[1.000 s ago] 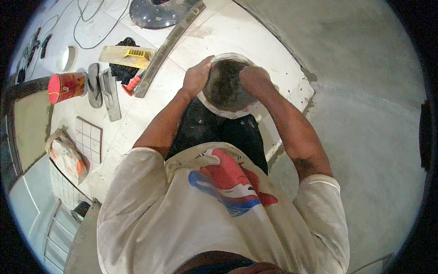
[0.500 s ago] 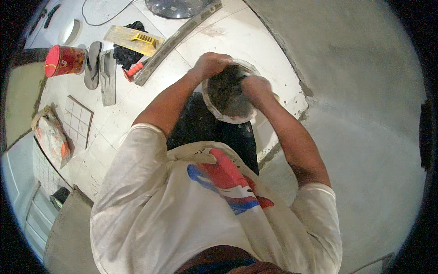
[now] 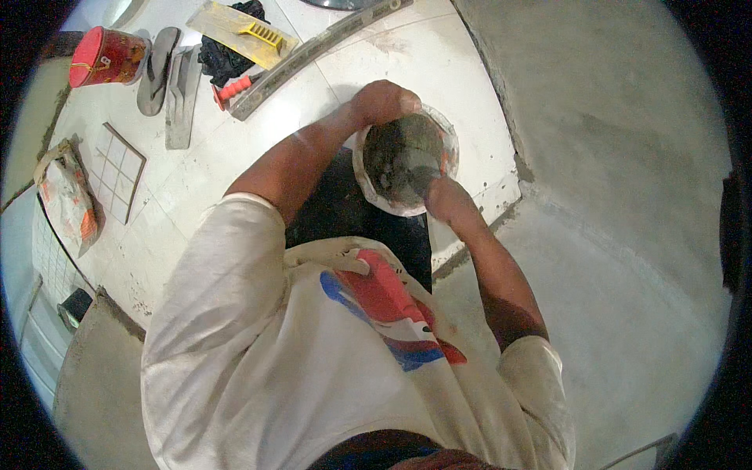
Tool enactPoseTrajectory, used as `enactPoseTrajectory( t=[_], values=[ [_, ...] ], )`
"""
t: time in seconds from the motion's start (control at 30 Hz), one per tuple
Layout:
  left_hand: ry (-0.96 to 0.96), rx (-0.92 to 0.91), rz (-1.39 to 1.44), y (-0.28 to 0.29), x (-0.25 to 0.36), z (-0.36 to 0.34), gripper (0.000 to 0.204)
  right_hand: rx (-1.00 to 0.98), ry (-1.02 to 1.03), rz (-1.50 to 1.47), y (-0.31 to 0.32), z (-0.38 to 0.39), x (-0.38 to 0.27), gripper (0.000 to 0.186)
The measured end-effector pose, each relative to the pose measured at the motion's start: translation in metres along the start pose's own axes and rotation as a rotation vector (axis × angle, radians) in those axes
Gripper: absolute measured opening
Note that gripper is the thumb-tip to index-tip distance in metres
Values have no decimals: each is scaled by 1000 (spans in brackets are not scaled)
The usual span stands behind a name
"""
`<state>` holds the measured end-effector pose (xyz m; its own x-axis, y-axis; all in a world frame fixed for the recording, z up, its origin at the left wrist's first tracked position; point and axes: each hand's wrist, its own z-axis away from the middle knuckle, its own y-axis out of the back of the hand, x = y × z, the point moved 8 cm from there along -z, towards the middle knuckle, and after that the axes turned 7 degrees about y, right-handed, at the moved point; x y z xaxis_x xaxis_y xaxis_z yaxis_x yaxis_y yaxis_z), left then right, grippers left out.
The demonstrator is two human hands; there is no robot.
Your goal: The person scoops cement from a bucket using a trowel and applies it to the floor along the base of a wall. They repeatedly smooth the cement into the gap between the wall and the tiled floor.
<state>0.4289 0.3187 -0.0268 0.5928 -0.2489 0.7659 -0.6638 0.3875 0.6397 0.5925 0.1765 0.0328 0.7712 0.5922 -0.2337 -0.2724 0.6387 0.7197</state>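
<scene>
A round whitish bucket stands in front of my dark-trousered legs, with a wet grey mix inside. My left hand is closed over its far left rim. At the near right of the bucket, my right hand is closed, knuckles up, at the edge of the mix. A greyish blurred shape shows by its fingers, but what it holds is hidden.
On the tiled floor at the left lie a yellow-handled float, a black cloth, a long straightedge, a red-handled tool, grey floats, a red pail, a tile piece and a torn bag. Grey wall rises right.
My right hand has moved from the bucket's upper right toward its near right rim. The left hand stays on the rim. The whole view has shifted, with floor things higher up.
</scene>
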Motion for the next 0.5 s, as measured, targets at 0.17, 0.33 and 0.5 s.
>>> enactPoseTrajectory(
  t=[0.17,0.33,0.5],
  values=[
    [42,29,66,3,3,-4,40,-200,-412,-863,-85,-38,55,26],
    [-14,27,23,9,8,8,41,-51,-440,-1554,-73,-43,6,28],
    [25,8,66,19,5,3,45,-16,-469,-2238,-90,-38,-11,29]
  ],
)
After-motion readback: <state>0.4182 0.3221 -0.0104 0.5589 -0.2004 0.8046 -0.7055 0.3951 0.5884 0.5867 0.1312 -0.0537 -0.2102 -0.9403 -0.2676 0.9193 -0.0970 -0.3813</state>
